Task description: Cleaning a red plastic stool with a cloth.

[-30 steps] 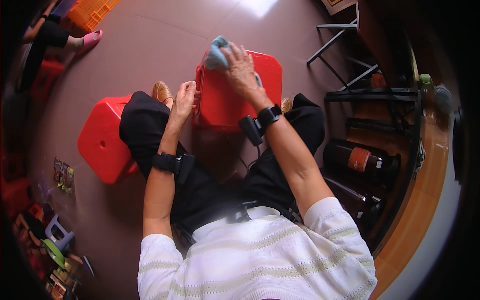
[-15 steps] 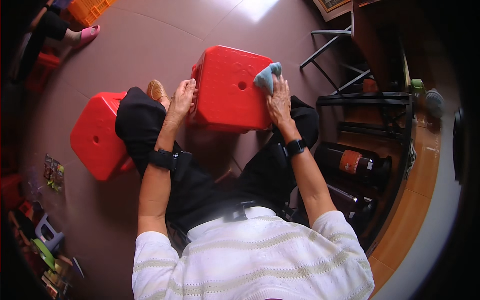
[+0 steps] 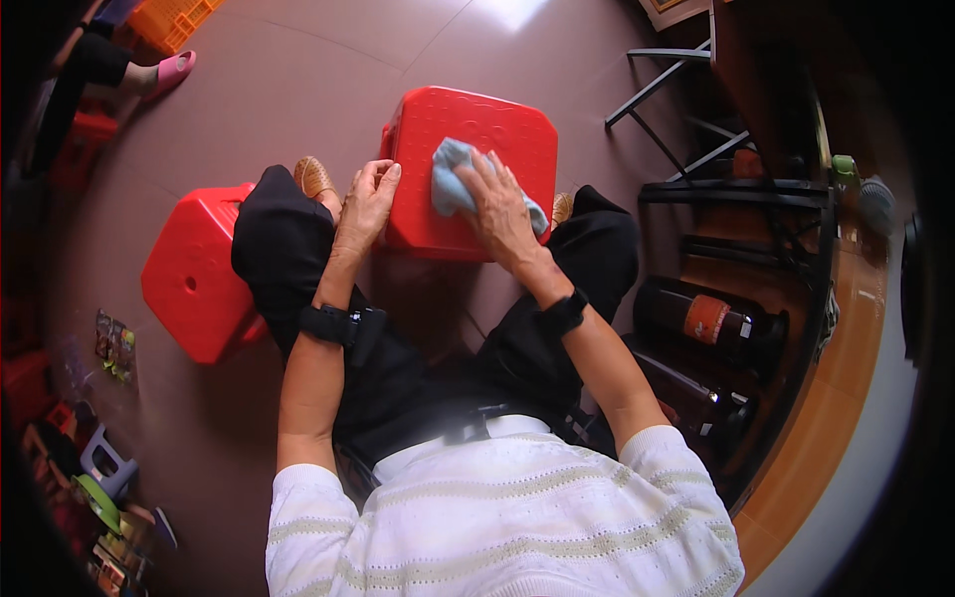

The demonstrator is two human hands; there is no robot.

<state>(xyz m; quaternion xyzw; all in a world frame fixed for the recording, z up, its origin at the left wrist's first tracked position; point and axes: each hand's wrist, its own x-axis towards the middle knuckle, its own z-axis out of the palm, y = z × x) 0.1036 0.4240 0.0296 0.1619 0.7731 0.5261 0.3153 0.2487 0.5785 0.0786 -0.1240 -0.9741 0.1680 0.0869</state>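
Wiping seems under way on the red stool (image 3: 522, 149); the remainder is unclear.
Right hand (image 3: 502, 209), fingers loosely flattened, holds the blue cloth (image 3: 451, 174) on the stool's top; half-curled left hand (image 3: 368, 204) at its left edge, grip unclear.

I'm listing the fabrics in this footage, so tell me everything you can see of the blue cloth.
The light-blue cloth looks like soft, plain fabric, crumpled into loose folds. It lies on top of the red plastic stool in front of the person, under the right hand, with parts showing on both sides of it. Whether it is damp cannot be told.
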